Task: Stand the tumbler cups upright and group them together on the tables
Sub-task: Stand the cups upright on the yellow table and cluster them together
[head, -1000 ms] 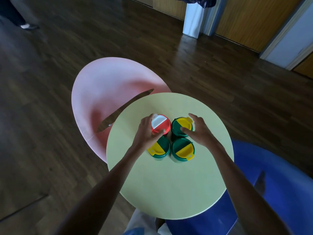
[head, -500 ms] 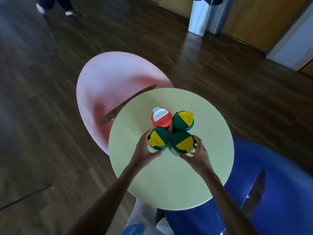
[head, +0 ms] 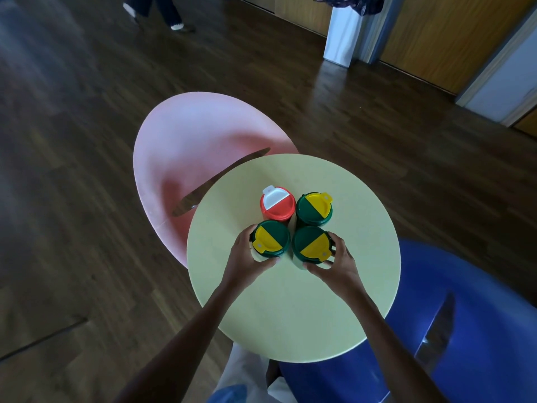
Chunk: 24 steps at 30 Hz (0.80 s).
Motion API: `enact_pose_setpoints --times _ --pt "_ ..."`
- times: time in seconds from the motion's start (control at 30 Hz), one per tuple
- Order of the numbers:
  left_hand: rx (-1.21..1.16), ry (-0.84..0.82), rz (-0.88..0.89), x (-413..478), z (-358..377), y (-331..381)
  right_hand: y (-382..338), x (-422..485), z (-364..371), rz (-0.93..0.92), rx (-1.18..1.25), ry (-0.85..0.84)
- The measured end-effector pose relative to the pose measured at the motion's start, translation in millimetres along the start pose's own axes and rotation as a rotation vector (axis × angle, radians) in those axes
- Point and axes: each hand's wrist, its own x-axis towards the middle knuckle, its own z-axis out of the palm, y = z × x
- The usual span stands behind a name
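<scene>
Works at round yellow desk (head: 293, 315). With left hand (head: 244, 261) clasps left green-lidded tumbler (head: 270, 238), with right hand (head: 338, 267) the right green-lidded tumbler (head: 311, 244), both upright, side by side. Just beyond both hands: red-lidded tumbler (head: 277, 204) and third green-lidded tumbler (head: 313, 209), upright, close-packed.

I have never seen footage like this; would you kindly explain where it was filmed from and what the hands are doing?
No machine here: a person wears a camera on the head, looking down at their own bare hands. Four lidded tumblers stand upright together on the round pale green table: a red-lidded tumbler, a far green-lidded tumbler, and two nearer ones. The left hand grips the near left tumbler; the right hand grips the near right tumbler.
</scene>
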Motion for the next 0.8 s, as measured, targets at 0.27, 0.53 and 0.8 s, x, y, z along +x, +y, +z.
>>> enact_pose_setpoints --times 0.27,0.53,0.8 --pt "0.002 -0.011 -0.019 -0.3 -0.5 -4.0 -1.6 -2.4 1.9 0.007 0.068 0.031" --pt "0.005 -0.017 -0.029 0.0 -0.3 -6.6 0.0 -5.0 5.3 -0.006 0.109 0.072" --pt "-0.005 -0.016 -0.028 -0.5 -0.7 -5.8 -1.6 -4.2 7.8 0.004 0.106 0.038"
